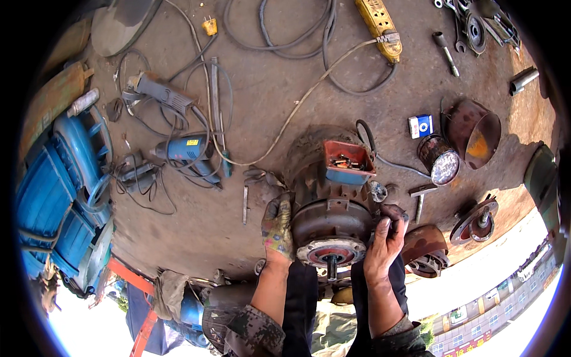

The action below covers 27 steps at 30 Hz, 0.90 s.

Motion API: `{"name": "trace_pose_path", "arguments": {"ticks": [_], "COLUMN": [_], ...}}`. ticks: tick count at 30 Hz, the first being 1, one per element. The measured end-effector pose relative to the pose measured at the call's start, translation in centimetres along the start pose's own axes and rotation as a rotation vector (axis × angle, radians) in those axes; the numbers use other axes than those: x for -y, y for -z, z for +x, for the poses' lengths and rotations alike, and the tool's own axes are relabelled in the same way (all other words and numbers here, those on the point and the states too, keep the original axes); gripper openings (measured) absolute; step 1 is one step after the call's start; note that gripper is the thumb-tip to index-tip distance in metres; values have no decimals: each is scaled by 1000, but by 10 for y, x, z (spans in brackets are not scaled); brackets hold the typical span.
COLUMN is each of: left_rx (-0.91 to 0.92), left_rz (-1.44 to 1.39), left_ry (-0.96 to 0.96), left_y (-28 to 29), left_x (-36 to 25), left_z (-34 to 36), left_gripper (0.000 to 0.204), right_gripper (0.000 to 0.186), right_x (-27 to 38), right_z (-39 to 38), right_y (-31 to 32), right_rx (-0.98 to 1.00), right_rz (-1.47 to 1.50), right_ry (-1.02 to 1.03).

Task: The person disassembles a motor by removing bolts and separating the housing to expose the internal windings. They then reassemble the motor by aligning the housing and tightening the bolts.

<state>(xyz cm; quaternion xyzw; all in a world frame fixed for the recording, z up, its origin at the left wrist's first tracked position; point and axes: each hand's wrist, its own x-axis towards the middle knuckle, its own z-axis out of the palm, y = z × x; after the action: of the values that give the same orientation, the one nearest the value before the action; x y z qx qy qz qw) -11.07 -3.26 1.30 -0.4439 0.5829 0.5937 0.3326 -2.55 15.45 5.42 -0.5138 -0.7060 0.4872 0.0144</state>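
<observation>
Motor (330, 217) lies on its side at the near edge of the worktop (256, 113), flange (307, 254) and shaft (332, 269) pointing toward me, between my legs. Set this way, I judge, the end face and shaft are clear of the worktop and within reach.

Hands apart, one each side of the body. My left hand (278, 229), in a stained glove, lies along the left flank, fingers pointing away from me. My right hand (385, 244), bare, with blackened fingertips, is at the right flank near the flange, fingers bent and thumb close to them. Cannot tell whether either truly grips; the right may only be beside the casing. Opposed placing like this would check a round body from rolling.

Terminal box (351, 176), blue with a red rim, faces up and lacks a cover; loose ends show inside. Upward probably suits keeping them visible and unpinched.

Right of the motor: paint-crusted can (443, 169), small blue-and-white box (421, 126), hammer (421, 191), all near enough for a short reach. Rusty drum-shaped part (461, 119) just beyond the can.

Left: grey grinder (163, 92) and blue power tool (184, 149) among tangled cords, well apart from the motor, likely out of the way. Yellow power strip (375, 21) at the far side, a pale cord plugged in.
</observation>
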Motion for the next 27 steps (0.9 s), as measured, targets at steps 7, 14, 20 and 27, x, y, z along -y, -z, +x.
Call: {"name": "trace_pose_path", "arguments": {"ticks": [7, 14, 20, 27], "left_rx": [-19, -4, -74, -75], "left_rz": [263, 975, 441, 419], "left_ry": [-211, -548, -415, -122], "left_y": [11, 18, 15, -9], "left_x": [6, 14, 36, -30], "left_z": [-35, -51, -50, -64], "left_gripper": [36, 40, 29, 29], "right_gripper": [55, 58, 46, 50], "right_x": [94, 102, 87, 82], "right_z": [-42, -49, -71, -77], "right_y": [38, 14, 1, 18], "right_rx": [502, 589, 565, 587], "right_rz": [-510, 311, 359, 340], "right_ry": [165, -1250, -1111, -1070]}}
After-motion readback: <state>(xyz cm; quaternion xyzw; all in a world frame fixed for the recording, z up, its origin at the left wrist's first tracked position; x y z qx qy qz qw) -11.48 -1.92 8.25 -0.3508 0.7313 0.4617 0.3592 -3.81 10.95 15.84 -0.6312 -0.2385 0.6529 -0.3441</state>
